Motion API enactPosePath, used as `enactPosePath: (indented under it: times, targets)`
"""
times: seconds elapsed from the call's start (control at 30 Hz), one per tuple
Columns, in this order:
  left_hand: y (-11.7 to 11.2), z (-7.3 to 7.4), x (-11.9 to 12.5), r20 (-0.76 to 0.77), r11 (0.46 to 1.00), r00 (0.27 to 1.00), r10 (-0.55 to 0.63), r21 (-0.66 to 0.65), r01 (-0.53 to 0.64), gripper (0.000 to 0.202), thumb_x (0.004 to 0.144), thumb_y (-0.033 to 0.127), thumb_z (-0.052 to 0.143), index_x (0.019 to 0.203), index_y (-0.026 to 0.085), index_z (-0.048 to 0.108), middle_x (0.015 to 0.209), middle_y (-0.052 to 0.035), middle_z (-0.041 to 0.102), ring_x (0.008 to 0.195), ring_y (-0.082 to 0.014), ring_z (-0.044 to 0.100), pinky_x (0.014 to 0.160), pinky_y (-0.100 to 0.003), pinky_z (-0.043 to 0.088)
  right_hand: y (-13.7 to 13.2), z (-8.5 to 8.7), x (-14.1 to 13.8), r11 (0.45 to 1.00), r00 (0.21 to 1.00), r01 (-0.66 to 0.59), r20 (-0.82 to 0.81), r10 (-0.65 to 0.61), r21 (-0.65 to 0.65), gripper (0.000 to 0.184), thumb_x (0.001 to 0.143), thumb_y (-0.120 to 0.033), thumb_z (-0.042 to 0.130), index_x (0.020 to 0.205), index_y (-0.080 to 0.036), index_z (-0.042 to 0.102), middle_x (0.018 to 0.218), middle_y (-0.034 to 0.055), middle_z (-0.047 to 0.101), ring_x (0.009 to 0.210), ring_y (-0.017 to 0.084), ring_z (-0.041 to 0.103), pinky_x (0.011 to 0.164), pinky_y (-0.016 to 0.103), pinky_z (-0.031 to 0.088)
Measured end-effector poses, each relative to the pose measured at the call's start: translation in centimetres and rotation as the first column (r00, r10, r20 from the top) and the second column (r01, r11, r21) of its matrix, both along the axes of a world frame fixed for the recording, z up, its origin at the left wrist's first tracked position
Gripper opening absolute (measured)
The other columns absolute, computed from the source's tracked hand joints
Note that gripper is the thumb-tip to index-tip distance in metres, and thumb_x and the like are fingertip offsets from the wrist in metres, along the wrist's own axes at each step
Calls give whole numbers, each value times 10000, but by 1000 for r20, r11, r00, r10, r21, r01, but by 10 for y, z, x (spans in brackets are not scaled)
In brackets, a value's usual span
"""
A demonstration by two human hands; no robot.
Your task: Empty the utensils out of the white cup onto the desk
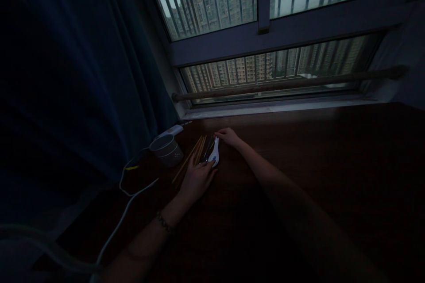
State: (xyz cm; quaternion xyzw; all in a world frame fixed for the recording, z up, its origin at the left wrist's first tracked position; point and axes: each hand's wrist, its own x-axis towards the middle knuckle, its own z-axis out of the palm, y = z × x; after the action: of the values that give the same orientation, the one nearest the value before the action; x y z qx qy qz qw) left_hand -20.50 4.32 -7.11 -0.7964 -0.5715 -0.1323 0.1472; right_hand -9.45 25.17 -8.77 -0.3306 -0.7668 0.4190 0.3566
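Observation:
A white ceramic soup spoon [215, 152] with a blue mark in its bowl lies on the dark wooden surface, handle pointing toward the window. My right hand [228, 136] pinches the handle's far end between its fingers. Spread low over the near end, my left hand [195, 179] touches the spoon's bowl with its fingertips. Just left of the white spoon lies a dark, shiny metal utensil [208, 148], partly hidden by the left hand. Several wooden chopsticks [187, 166] lie slanted beside it, some running under the left fingers.
A grey bin-like cup [166, 151] stands left of the chopsticks. Behind it lies a white power strip [172, 131]. A white cable [124, 212] runs along the left. Blue curtains [133, 75] hang there, and a barred window [262, 66] rises behind the surface.

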Motion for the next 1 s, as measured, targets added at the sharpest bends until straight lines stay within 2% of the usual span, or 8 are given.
enactPosePath:
  times: [0.23, 0.5, 0.6, 0.7, 0.77, 0.87, 0.93, 1.0]
  targets:
    - [1, -5, -2, 16, 1000, 1000, -14, 21, 14, 328, 923, 309, 375, 1171, 146, 516, 966, -85, 701, 848, -167, 664, 1065, -479, 367, -7, -2, 1, 1000, 991, -6, 135, 7, -12, 316, 907, -315, 505, 776, -79, 670, 655, 14, 569, 627, 107, 499, 595, 205, 339]
    - [0, -7, -2, 1, 994, 999, -52, 93, 52, 294, 914, 288, 397, 1138, 148, 526, 965, -87, 702, 838, -168, 666, 1039, -467, 404, -14, 2, 7, 1000, 984, 12, 177, -14, 14, 321, 922, -338, 510, 823, -85, 681, 636, 21, 581, 639, 117, 535, 609, 201, 344]
    - [1, -5, -1, -1, 985, 996, -92, 146, 91, 264, 908, 264, 416, 1117, 154, 533, 938, -67, 705, 807, -152, 666, 1028, -458, 416, -20, 18, 10, 994, 984, 99, 143, -105, 49, 339, 939, -337, 481, 900, -64, 677, 657, 37, 582, 679, 128, 547, 630, 204, 343]
    - [0, -2, -1, -14, 958, 986, -167, 236, 166, 192, 889, 213, 453, 1031, 146, 564, 936, -60, 702, 824, -139, 660, 1004, -431, 438, -30, 49, 14, 972, 968, 220, 100, -228, 87, 387, 963, -322, 423, 873, -30, 660, 674, 62, 574, 656, 132, 530, 597, 224, 323]
    - [-3, 1, 3, -34, 925, 972, -233, 301, 232, 134, 868, 177, 487, 956, 141, 582, 875, -47, 703, 785, -127, 655, 926, -373, 488, -45, 71, 21, 960, 961, 256, 79, -266, 115, 351, 947, -301, 455, 821, -36, 648, 663, 55, 562, 628, 123, 514, 570, 227, 305]
    - [-16, 10, 17, -66, 867, 943, -326, 376, 327, 53, 829, 165, 555, 866, 154, 592, 679, 6, 672, 590, -100, 606, 645, -260, 513, -83, 89, 47, 952, 965, 232, 80, -252, 200, 344, 873, -330, 584, 624, -93, 586, 580, 20, 502, 568, 111, 451, 547, 247, 266]
    - [-29, 22, 34, -80, 825, 912, -402, 399, 399, 65, 843, 166, 529, 860, 157, 591, 578, 25, 630, 490, -94, 556, 505, -242, 456, -119, 86, 77, 946, 979, 88, 148, -140, 312, 344, 879, -299, 570, 586, -120, 550, 565, 10, 495, 537, 103, 426, 531, 260, 254]
    - [-44, 38, 55, -47, 786, 850, -525, 356, 505, 211, 901, 172, 379, 948, 145, 584, 616, -8, 651, 501, -101, 568, 469, -237, 447, -160, 73, 113, 960, 951, -18, 302, -71, 281, 263, 880, -332, 555, 704, -139, 591, 610, 21, 552, 520, 114, 441, 499, 267, 274]
